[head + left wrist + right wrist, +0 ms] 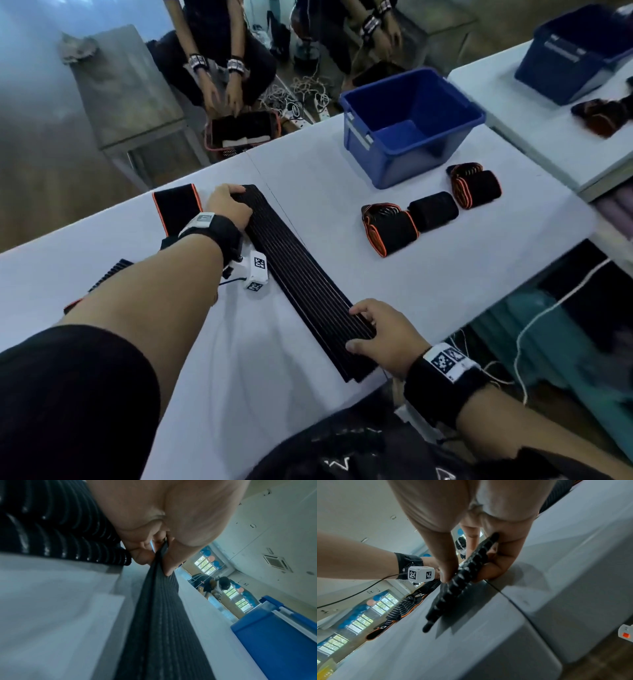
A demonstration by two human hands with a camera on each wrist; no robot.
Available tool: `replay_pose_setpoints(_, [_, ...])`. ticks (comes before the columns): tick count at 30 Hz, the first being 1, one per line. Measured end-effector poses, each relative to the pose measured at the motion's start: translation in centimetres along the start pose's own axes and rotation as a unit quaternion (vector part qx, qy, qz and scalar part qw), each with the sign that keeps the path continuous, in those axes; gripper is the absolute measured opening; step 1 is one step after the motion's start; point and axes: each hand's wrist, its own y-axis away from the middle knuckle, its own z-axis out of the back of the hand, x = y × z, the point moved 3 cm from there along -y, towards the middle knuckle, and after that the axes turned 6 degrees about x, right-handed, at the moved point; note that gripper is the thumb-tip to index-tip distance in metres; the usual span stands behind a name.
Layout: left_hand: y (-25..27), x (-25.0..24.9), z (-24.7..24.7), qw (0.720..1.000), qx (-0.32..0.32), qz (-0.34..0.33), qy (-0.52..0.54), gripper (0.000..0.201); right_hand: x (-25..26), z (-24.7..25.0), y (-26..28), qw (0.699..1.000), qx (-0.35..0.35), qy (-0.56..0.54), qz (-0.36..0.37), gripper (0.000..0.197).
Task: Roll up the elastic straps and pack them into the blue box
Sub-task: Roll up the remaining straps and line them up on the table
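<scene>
A long black ribbed elastic strap (301, 277) lies stretched out flat and diagonal on the white table (342, 171). My left hand (239, 205) grips its far end, pinched between thumb and fingers in the left wrist view (156, 563). My right hand (358, 329) holds its near end at the table's front edge, thumb on one face and fingers on the other (465, 576). The empty blue box (411, 126) stands at the far right. Three rolled straps (387, 226) (433, 210) (474, 185) lie in front of it.
An unrolled orange-edged strap (176, 209) lies left of my left hand, and another strap (109, 270) shows under my left forearm. A second blue box (575, 58) stands on the neighbouring table. Two people sit on the floor behind the table.
</scene>
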Motion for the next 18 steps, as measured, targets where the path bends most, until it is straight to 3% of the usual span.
replay_pose_setpoints(6, [0.0, 0.0, -0.2, 1.000, -0.007, -0.015, -0.014, 0.043, 0.1, -0.8, -0.1, 0.998, -0.010, 0.059, 0.019, 0.048])
replay_pose_setpoints(12, [4.6, -1.2, 1.7, 0.995, -0.022, -0.090, -0.038, 0.038, 0.2, 0.0, -0.3, 0.996, -0.020, 0.079, 0.038, 0.030])
replay_pose_setpoints(16, [12.2, 1.0, 0.4, 0.995, 0.058, -0.071, 0.029, 0.018, 0.1, 1.4, -1.1, 0.996, -0.032, 0.072, 0.038, 0.021])
replay_pose_setpoints(18, [16.9, 2.3, -1.1, 0.991, 0.121, -0.064, 0.008, 0.011, 0.2, 2.1, -1.4, 0.998, -0.029, 0.047, 0.030, 0.020])
